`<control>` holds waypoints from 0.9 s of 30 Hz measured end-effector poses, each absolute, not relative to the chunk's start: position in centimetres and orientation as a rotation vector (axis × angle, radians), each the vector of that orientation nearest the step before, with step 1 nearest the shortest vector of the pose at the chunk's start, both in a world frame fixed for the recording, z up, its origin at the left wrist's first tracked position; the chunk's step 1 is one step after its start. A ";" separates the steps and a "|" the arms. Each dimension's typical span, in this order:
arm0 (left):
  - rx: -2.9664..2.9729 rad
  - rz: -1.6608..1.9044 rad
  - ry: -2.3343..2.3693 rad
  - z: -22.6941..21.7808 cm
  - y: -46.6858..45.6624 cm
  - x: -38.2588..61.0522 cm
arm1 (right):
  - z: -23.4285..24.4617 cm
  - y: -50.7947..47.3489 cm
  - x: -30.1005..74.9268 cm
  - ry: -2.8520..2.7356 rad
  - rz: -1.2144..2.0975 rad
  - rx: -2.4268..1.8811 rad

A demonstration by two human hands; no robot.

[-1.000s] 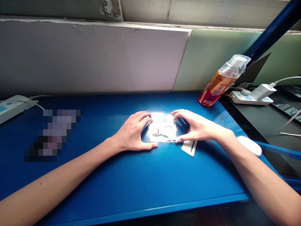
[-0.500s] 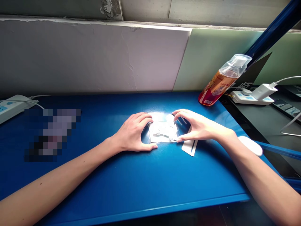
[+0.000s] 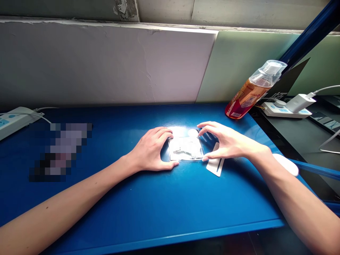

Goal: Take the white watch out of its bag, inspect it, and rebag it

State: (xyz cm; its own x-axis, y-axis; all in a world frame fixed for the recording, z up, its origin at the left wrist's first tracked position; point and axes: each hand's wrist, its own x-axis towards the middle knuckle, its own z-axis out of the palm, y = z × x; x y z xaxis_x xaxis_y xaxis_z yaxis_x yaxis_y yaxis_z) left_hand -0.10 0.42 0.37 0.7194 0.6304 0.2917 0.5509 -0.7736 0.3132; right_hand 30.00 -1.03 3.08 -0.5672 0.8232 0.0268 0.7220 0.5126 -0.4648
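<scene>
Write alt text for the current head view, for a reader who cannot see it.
A person's left hand and right hand, both open, frame a flat, glare-washed packet on a blue table. A dark-striped white card lies partly hidden by the right hand; farther back, at right, is an orange-and-red, clear-capped bottle.

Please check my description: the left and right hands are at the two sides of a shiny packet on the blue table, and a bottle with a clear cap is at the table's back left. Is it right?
Not fully: the bottle is at the back right of the blue table, as the head view shows.
</scene>
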 end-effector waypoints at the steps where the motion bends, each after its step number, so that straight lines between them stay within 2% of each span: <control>1: 2.720 0.571 0.945 0.4 0.4 -0.1 | 3.1 -1.0 30.0 -2.517 0.601 -1.303; 27: 2.709 0.550 0.956 0.5 0.4 -0.1 | 2.4 -0.8 30.0 -2.530 0.644 -1.282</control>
State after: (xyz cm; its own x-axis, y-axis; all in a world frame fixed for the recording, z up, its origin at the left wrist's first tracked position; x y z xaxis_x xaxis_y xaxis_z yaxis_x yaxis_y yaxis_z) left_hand -0.08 0.38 0.49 0.7187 0.6390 0.2741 0.5580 -0.7653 0.3209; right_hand 30.00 -0.82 2.44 -0.5895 0.8077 0.0085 0.7053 0.5198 -0.4820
